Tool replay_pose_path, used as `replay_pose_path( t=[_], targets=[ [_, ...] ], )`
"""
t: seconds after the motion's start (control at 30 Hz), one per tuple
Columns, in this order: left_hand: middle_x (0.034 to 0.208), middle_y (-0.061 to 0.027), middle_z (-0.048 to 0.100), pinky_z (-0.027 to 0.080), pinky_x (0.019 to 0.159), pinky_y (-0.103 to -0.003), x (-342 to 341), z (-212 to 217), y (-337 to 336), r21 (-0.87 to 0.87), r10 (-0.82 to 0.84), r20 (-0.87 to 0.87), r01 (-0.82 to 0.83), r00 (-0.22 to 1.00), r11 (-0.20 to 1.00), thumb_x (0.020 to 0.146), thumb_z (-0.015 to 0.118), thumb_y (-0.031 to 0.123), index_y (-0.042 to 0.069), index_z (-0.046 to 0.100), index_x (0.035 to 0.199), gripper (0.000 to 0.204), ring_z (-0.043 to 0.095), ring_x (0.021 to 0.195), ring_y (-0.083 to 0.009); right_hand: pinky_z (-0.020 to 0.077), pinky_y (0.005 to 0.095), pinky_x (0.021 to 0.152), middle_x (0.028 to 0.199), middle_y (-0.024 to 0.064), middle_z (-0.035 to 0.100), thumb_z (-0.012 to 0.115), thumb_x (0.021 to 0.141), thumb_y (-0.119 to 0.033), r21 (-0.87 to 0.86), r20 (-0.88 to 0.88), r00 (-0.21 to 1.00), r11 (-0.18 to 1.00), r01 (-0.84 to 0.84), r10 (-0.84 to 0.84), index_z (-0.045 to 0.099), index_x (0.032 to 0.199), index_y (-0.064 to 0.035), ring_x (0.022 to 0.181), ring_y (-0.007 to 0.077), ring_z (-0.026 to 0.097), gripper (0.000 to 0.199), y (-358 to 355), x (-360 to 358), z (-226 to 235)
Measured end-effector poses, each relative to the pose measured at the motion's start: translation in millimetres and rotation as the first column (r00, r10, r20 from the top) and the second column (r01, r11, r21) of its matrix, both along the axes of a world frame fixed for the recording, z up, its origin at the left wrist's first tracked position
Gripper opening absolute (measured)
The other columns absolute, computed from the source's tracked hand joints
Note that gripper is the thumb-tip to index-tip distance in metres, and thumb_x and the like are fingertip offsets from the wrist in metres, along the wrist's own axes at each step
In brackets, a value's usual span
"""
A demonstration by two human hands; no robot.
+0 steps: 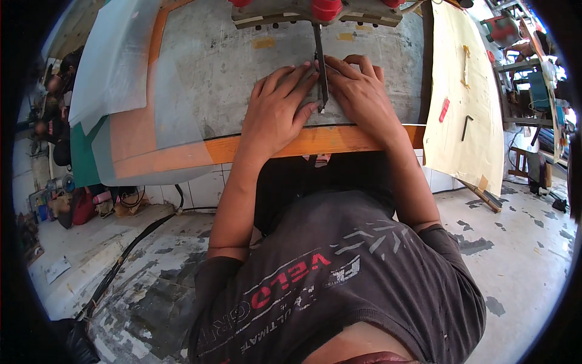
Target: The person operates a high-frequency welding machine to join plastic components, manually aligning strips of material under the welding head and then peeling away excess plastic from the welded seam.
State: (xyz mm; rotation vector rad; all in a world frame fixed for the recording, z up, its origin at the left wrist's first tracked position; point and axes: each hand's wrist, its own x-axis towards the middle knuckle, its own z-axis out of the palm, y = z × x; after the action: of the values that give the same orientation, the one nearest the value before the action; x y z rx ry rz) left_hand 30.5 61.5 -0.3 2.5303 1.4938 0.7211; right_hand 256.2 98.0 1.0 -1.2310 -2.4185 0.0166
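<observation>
Head view is showing both hands, left [276,109] and right [362,96], pressing flat, fingers spread, on the grey metal-topped counter [212,67] beside a thin dark metal blade [320,67].

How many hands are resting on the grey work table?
2. The left hand lies flat left of the thin dark blade; the right hand presses right of it. None seems hidden.
</observation>
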Motion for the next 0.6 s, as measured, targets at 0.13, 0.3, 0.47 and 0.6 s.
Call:
replay_pose_path(
  t=[0.13, 0.3, 0.47, 0.6],
  targets=[
    [0.159, -0.0015, 0.058, 0.037, 0.12, -0.049, -2.1, -0.7, 1.7, -0.039, -0.013, 0.002, 0.013, 1.0, 0.999, 0.099, 0.071, 0.039, 0.013, 0.067, 0.145, 0.053, 0.049, 0.146, -0.0291, 0.0425, 0.0449, 0.102, 0.154, -0.0019, 0.062, 0.065, 0.095, -0.016, -0.021, -0.017, 1.0, 1.0, -0.013, 0.013, 0.07, 0.139, -0.0126, 0.131, 0.0282, 0.055, 0.044, 2.5, 1.6, 2.6],
    [0.154, -0.002, 0.062, 0.037, 0.12, -0.05, -1.9, -2.3, 1.8, -0.023, -0.013, 0.018, 0.013, 1.0, 1.0, 0.098, 0.072, 0.041, 0.011, 0.069, 0.141, 0.052, 0.049, 0.146, -0.0291, 0.04, 0.0493, 0.111, 0.16, 0.0023, 0.058, 0.062, 0.097, -0.012, -0.051, -0.041, 0.998, 0.997, -0.054, 0.052, 0.067, 0.14, -0.0116, 0.143, 0.0316, 0.051, 0.043, 12.4, 5.5, 1.6],
    [0.154, -0.0023, 0.062, 0.038, 0.119, -0.05, -2.2, -3.7, 1.6, 0.014, -0.029, 0.018, 0.029, 0.999, 0.999, 0.098, 0.073, 0.041, 0.012, 0.068, 0.143, 0.054, 0.052, 0.142, -0.0306, 0.0353, 0.0514, 0.119, 0.162, 0.0049, 0.055, 0.06, 0.102, -0.014, -0.084, -0.017, 0.998, 0.995, -0.057, 0.056, 0.06, 0.146, -0.0093, 0.154, 0.0298, 0.045, 0.044, 13.3, 3.3, -2.8],
    [0.152, -0.0038, 0.063, 0.037, 0.12, -0.049, -1.5, -6.2, 2.4, 0.019, -0.034, 0.018, 0.034, 0.999, 0.999, 0.099, 0.071, 0.045, 0.011, 0.069, 0.141, 0.055, 0.051, 0.145, -0.0303, 0.0326, 0.0527, 0.122, 0.162, 0.0057, 0.055, 0.058, 0.106, -0.016, -0.133, -0.026, 0.999, 0.991, -0.024, 0.02, 0.057, 0.148, -0.0086, 0.156, 0.0261, 0.044, 0.043, 11.2, 0.3, 0.3]
  ],
)
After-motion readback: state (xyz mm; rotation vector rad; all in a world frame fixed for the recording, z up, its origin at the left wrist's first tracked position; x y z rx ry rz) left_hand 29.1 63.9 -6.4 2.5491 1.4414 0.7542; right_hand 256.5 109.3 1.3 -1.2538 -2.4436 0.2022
